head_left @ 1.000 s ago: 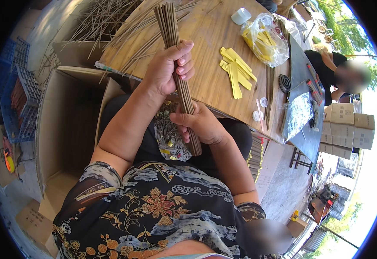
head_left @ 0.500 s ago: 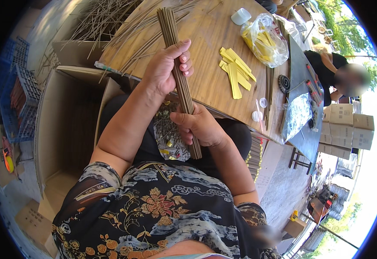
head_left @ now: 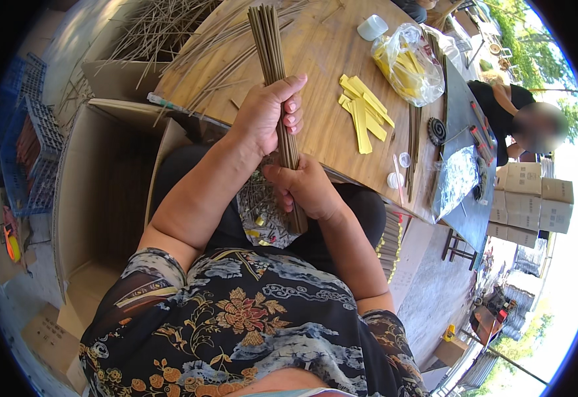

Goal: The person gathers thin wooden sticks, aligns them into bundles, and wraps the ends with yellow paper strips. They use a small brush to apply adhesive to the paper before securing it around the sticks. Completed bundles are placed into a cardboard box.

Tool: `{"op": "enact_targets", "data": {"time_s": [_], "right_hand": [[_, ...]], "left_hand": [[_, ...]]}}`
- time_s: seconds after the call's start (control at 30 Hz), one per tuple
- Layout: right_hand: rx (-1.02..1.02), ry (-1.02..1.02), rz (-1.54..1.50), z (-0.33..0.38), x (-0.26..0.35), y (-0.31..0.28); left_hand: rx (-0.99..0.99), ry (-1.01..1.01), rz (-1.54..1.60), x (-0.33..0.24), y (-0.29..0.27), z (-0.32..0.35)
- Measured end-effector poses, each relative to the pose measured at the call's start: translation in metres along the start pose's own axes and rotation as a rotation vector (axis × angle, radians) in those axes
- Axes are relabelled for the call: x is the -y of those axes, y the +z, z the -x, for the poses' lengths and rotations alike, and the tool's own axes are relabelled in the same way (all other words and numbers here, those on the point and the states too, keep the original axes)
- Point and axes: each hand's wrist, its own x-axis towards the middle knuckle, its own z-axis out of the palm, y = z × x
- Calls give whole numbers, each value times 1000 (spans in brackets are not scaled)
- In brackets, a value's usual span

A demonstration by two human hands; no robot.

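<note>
Gripping a bundle of thin brown sticks [head_left: 277, 79] upright over the wooden tabletop [head_left: 322, 99] edge: left hand [head_left: 270, 114] wrapped around mid-length, right hand [head_left: 305, 192] closed round the base. Probably evening the ends; next calls for tapping level.

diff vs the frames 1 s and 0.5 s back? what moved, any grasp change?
Almost nothing. Left hand and right hand still clamp the bundle of thin sticks, whose top leans slightly more to the right than before. No grasp taken or released. Yellow strips, plastic bag and wooden table unchanged.
</note>
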Motion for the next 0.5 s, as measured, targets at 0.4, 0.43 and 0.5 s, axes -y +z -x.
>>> {"op": "enact_targets", "data": {"time_s": [0.4,0.43,0.5], "right_hand": [[-705,-584,911,7,5,7],[-707,-607,951,5,3,5],[-705,-600,992,4,3,5]], "left_hand": [[-126,254,-97,-3,-2,-2],[-128,267,-106,-3,-1,-1],[-129,293,-124,-1,1,-1]]}}
